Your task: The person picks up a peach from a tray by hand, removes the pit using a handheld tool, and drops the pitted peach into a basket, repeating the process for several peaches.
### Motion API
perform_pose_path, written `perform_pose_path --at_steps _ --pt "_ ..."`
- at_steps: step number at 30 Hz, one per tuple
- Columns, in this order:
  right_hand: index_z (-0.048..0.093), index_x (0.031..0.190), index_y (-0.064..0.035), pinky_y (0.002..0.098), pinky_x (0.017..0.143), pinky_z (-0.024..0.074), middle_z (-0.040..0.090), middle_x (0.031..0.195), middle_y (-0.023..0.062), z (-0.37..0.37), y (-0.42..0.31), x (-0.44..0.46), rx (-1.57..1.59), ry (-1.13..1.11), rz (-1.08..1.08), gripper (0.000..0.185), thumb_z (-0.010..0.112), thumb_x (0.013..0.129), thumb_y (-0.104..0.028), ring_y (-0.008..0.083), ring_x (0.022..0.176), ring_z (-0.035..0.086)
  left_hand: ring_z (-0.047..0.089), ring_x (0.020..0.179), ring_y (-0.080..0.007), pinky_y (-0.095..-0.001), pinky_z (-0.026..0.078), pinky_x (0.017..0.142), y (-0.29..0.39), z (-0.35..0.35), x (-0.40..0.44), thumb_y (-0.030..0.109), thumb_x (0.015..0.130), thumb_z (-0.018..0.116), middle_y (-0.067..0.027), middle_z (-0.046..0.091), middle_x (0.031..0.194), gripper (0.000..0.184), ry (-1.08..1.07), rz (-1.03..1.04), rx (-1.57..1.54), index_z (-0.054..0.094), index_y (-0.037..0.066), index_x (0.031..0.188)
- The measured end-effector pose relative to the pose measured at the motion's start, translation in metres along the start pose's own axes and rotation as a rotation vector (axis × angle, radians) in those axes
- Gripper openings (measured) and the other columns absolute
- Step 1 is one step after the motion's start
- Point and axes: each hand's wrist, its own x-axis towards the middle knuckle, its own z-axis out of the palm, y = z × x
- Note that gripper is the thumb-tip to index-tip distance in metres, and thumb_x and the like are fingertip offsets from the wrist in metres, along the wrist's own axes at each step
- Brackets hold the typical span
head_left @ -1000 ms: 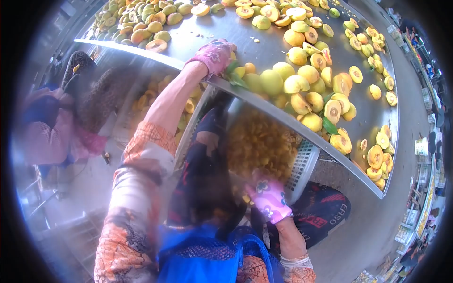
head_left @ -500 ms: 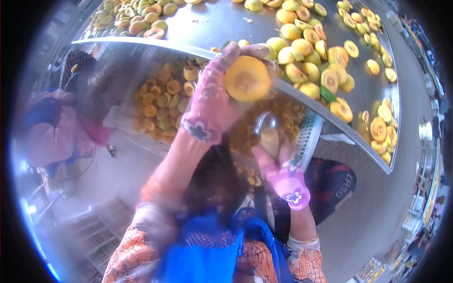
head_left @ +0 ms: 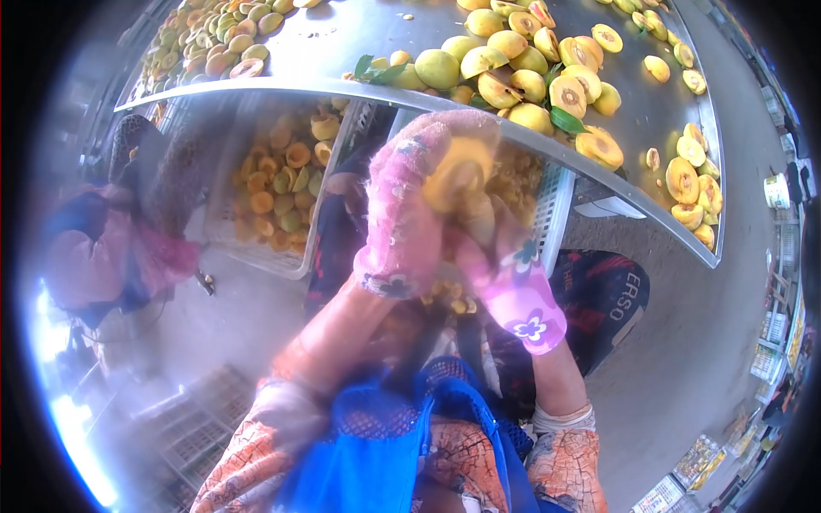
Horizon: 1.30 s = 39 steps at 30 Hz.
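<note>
My left hand (head_left: 400, 209), in a pink glove, is closed around a yellow peach half (head_left: 460, 171) with its cut face turned towards me. My right hand (head_left: 520, 291), gloved in pink with flower prints, grips the pale handle of a pitting tool (head_left: 481, 224). The tool's metal loop is at the cut face, blurred and mostly hidden there. Both hands are close together below the front edge of the metal table (head_left: 342, 85). Whole and halved peaches (head_left: 505, 64) lie on the table just beyond my left hand.
A white crate (head_left: 556, 214) stands under my hands, and another crate of peach halves (head_left: 282, 184) is to the left. Green-yellow halves (head_left: 218, 38) are piled at the table's far left. A person in pink (head_left: 111, 244) sits at the left.
My left hand has come down slightly with the peach half. My right hand has raised the pitting tool from below the fruit to its cut face. The view has shifted.
</note>
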Motion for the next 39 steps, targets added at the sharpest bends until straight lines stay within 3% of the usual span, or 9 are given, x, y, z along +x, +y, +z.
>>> perform_pose_path --at_steps 4,9,20,22,27,30,35,37,39 --pt "0.048 0.114 -0.0023 0.0454 0.066 0.0477 0.061 0.086 0.0221 -0.018 0.008 0.018 0.222 -0.210 -0.026 0.047 0.064 0.085 -0.035 0.0387 0.078 0.062 0.061 0.086 -0.0212 -0.0322 0.051 0.078 0.006 -0.016 0.008 0.031 0.092 0.051 -0.0142 0.063 0.093 0.038 -0.212 0.139 0.376 0.063 -0.004 0.099" --pt "0.048 0.111 -0.0017 0.0426 0.059 0.0477 0.060 0.077 0.0218 -0.020 0.010 0.025 0.357 -0.450 0.068 0.042 0.065 0.085 -0.030 0.0361 0.072 0.062 0.061 0.070 -0.0177 -0.0256 0.051 0.061 0.018 -0.016 0.004 0.038 0.091 0.053 -0.0117 0.064 0.081 0.043 -0.207 -0.119 0.364 0.065 -0.003 0.091" --pt "0.045 0.126 -0.0088 0.0336 0.058 0.0486 0.061 0.077 0.0112 0.001 0.001 -0.002 0.472 -0.036 -0.109 0.044 0.058 0.090 -0.030 0.0261 0.068 0.062 0.061 0.065 -0.0189 -0.0275 0.049 0.061 0.006 -0.017 0.001 0.044 0.092 0.048 -0.0127 0.064 0.073 0.052 -0.170 0.215 0.458 0.065 -0.005 0.084" --pt "0.055 0.084 -0.0064 0.0255 0.045 0.0436 0.057 0.068 0.0044 -0.011 -0.005 0.005 1.287 -0.742 0.653 0.031 0.063 0.086 -0.036 0.0119 0.053 0.053 0.061 0.065 -0.0194 -0.0282 0.049 0.061 0.003 -0.021 0.003 0.044 0.092 0.048 -0.0130 0.064 0.073 0.053 -0.220 0.271 0.465 0.065 -0.005 0.085" --pt "0.050 0.082 -0.0099 0.0214 0.032 0.0268 0.038 0.052 -0.0062 -0.016 -0.007 0.009 1.676 -0.837 0.655 0.030 0.055 0.092 -0.037 0.0044 0.035 0.033 0.062 0.064 -0.0226 -0.0320 0.052 0.059 0.002 -0.019 0.010 0.043 0.092 0.051 -0.0170 0.064 0.078 0.050 -0.283 0.209 0.360 0.062 -0.005 0.088" --pt "0.046 0.091 -0.0111 0.0184 0.029 0.0233 0.035 0.056 -0.0066 -0.004 0.001 0.003 2.519 -1.002 0.682 0.029 0.044 0.097 -0.039 0.0017 0.035 0.026 0.061 0.059 -0.0246 -0.0332 0.053 0.058 -0.009 -0.024 0.020 0.044 0.090 0.053 -0.0166 0.062 0.076 0.048 -0.294 0.107 0.281 0.060 -0.003 0.095" --pt "0.047 0.092 -0.0094 0.0176 0.031 0.0280 0.036 0.056 -0.0064 0.009 0.012 0.002 2.633 -0.995 0.663 0.030 0.047 0.096 -0.039 0.0021 0.035 0.029 0.061 0.063 -0.0240 -0.0344 0.053 0.058 -0.012 -0.015 0.022 0.040 0.093 0.050 -0.0122 0.061 0.077 0.039 -0.162 -0.255 -0.146 0.055 0.001 0.096" --pt "0.047 0.094 -0.0081 0.0166 0.032 0.0282 0.036 0.056 -0.0062 0.010 0.016 0.008 2.626 -1.050 0.306 0.029 0.051 0.095 -0.037 0.0025 0.037 0.031 0.061 0.066 -0.0227 -0.0348 0.052 0.060 -0.011 -0.018 0.026 0.035 0.096 0.047 -0.0103 0.060 0.076 0.034 -0.149 -0.375 -0.358 0.054 0.003 0.090" --pt "0.049 0.096 -0.0074 0.0172 0.034 0.0306 0.044 0.061 -0.0024 -0.005 0.027 0.002 2.597 -0.877 0.567 0.028 0.054 0.094 -0.035 0.0021 0.041 0.034 0.061 0.068 -0.0238 -0.0369 0.054 0.062 -0.008 -0.028 0.039 0.036 0.094 0.051 -0.0096 0.059 0.083 0.033 0.116 -0.288 -0.382 0.053 0.004 0.095"
